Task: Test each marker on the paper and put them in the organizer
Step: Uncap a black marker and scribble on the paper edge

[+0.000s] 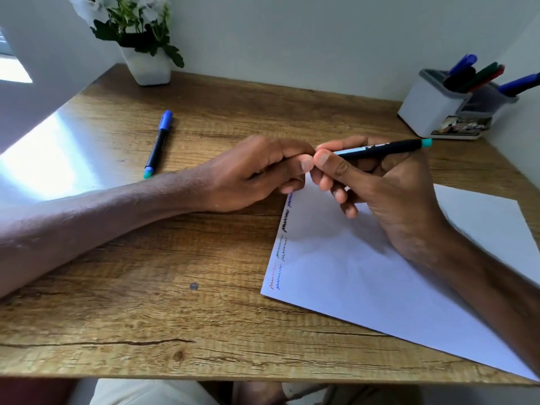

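Observation:
My right hand grips a black marker with a teal end above the top corner of the white paper. My left hand is closed at the marker's hidden front end, thumb touching my right thumb; the cap or tip is concealed by the fingers. Several short squiggles in red, blue and black run along the paper's left edge. Another marker with a blue cap and teal end lies alone on the desk to the left. The white organizer at the back right holds several markers.
A white pot with a flowering plant stands at the back left of the wooden desk. Walls close in behind and on the right. The desk's front edge runs across the bottom.

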`<state>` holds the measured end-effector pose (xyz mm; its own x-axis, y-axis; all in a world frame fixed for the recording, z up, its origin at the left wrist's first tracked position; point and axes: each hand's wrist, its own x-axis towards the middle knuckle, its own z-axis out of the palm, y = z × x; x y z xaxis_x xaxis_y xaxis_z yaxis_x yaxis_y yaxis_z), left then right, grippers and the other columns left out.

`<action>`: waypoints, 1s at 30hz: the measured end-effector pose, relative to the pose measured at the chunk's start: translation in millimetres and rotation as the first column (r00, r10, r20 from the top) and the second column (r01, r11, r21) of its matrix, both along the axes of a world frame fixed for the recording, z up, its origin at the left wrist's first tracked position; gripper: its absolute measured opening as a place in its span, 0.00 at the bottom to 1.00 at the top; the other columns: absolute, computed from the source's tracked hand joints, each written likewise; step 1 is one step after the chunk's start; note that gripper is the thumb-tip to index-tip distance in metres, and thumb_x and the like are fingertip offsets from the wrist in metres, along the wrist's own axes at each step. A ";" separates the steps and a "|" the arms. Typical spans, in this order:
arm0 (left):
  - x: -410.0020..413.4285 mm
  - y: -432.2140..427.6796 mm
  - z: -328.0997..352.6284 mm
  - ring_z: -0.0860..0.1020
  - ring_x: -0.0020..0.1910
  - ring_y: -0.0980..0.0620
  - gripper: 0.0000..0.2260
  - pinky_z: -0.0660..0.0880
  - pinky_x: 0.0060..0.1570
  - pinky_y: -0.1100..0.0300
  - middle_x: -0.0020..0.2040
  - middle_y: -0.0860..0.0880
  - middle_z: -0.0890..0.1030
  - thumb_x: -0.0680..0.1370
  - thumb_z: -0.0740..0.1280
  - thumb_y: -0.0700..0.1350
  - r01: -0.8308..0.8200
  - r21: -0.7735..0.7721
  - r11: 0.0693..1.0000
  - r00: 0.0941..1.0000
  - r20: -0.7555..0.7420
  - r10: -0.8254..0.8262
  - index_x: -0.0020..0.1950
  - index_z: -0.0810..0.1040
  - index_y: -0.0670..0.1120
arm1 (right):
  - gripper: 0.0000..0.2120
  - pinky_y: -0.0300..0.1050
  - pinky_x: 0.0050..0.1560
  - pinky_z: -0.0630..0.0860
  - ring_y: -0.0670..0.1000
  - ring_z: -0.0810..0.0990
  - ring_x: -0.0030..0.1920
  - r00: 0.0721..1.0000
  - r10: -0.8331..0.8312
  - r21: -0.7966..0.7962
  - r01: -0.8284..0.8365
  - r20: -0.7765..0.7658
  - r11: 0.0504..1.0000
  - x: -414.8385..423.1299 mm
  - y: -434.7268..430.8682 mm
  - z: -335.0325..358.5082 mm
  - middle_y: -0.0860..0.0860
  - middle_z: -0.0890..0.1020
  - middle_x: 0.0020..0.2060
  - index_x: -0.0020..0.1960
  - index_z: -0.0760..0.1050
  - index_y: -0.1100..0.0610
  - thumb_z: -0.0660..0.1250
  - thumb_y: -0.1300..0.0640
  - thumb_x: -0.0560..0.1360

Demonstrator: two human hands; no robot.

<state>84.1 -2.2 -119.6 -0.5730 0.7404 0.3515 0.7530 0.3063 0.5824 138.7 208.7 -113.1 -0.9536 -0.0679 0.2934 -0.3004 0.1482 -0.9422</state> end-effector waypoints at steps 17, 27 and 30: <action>-11.1 50.0 46.1 0.79 0.34 0.52 0.11 0.73 0.31 0.60 0.41 0.44 0.87 0.77 0.74 0.50 -0.209 0.475 0.855 0.966 0.238 0.104 0.52 0.85 0.42 | 0.09 0.42 0.54 0.82 0.38 0.86 0.49 0.904 -0.124 0.347 0.280 -0.409 0.895 -5.8 43.6 40.3 0.40 0.88 0.48 0.57 0.87 0.47 0.75 0.55 0.78; -58.1 122.3 33.9 0.78 0.42 0.57 0.23 0.78 0.47 0.49 0.42 0.47 0.83 0.84 0.61 0.60 -0.217 -0.130 0.967 0.976 -0.062 0.211 0.46 0.82 0.42 | 0.07 0.23 0.43 0.73 0.43 0.83 0.46 0.789 -0.443 0.373 0.599 -0.425 0.709 -41.8 120.5 58.2 0.48 0.86 0.46 0.57 0.79 0.58 0.71 0.60 0.80; -55.7 135.6 33.0 0.80 0.46 0.56 0.22 0.77 0.51 0.54 0.47 0.55 0.84 0.84 0.60 0.63 -0.167 -0.296 0.941 0.984 -0.110 0.140 0.49 0.84 0.48 | 0.09 0.33 0.46 0.79 0.46 0.83 0.47 0.699 -0.568 0.316 0.708 -0.434 0.631 -54.8 154.9 62.6 0.48 0.84 0.48 0.59 0.78 0.59 0.71 0.60 0.80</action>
<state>28.4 133.4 -86.7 -0.6655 0.7250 0.1773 0.7259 0.5735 0.3796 83.9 363.6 -50.5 -0.6873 0.3433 0.6401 -0.1945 0.7621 -0.6175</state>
